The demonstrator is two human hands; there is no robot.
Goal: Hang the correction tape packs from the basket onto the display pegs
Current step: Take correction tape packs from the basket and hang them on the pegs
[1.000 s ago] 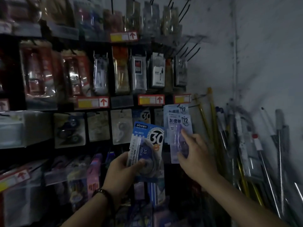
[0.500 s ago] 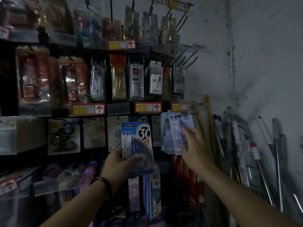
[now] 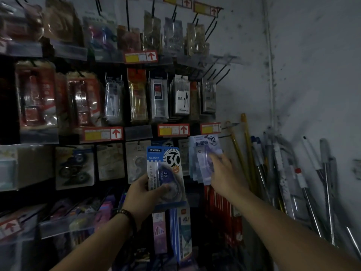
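My left hand (image 3: 145, 190) grips a blue correction tape pack marked "30" (image 3: 166, 173) by its lower left, holding it upright in front of the display. My right hand (image 3: 224, 175) reaches to the pale blue packs marked "12" (image 3: 205, 153), which hang in a fanned bunch at the right end of the row under a price tag. Its fingers touch the front pack's lower part; the hand is blurred and I cannot tell whether it pinches it. The peg above those packs (image 3: 224, 136) is barely visible. No basket is in view.
Rows of hanging stationery packs (image 3: 160, 96) fill the dark rack, with red and yellow price tags (image 3: 172, 130). Bare black pegs (image 3: 218, 75) jut out at upper right. Poles and mop handles (image 3: 273, 173) lean in the corner against a grey wall.
The view has tilted up a little. My right hand lifted the "12" pack up to the other packs on the peg. My left hand kept hold of the "30" pack, nearly still.
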